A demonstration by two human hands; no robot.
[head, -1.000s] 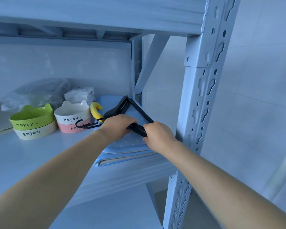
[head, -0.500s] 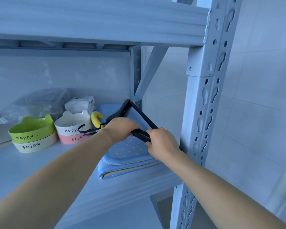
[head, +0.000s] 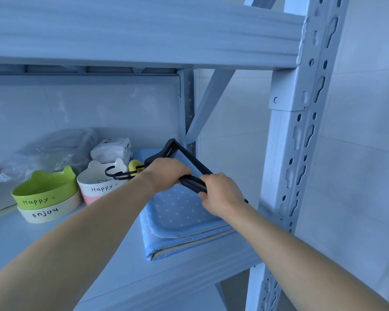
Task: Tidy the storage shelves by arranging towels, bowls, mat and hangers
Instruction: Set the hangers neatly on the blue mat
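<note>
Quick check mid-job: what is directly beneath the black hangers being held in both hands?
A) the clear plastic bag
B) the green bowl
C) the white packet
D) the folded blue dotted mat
D: the left hand and the right hand grip the black hangers over the folded blue dotted mat at the shelf's right end, while the green bowl sits well off to the left.

Shelf (head: 61, 248) w/ green bowl stack (head: 44, 199), white bowl stack (head: 99, 187), blue mat (head: 180, 214), plastic bag (head: 50, 151), pkg (head: 111, 149).
</note>
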